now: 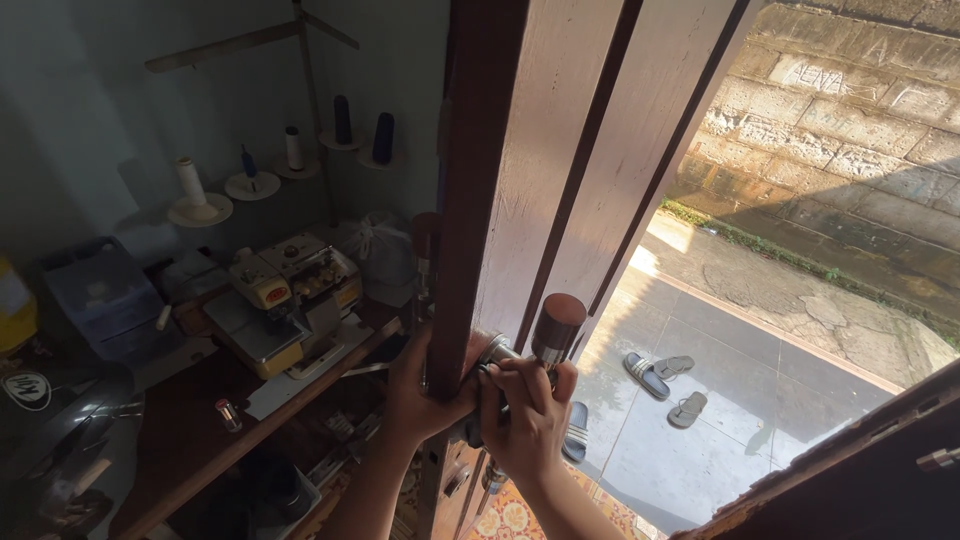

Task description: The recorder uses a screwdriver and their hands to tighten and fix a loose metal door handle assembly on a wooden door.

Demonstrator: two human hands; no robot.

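Both hands grip: right hand (530, 420) round the metal-necked wooden handle (548, 330), left hand (425, 390) clasping the door edge (470, 200).

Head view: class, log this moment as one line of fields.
left hand: grips door edge | right hand: on door handle | door: open | nearby: sewing machine, sandals

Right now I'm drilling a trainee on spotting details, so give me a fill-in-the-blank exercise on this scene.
1. Both hands grip the edge of the wooden ____, beside its handle.
2. The sewing machine sits on a table to the ____ of the left hand.
3. Outside, past the right hand, a pair of ____ lies on the pavement.
4. On the stand above the machine sit spools of ____.

Missing words: door; left; sandals; thread
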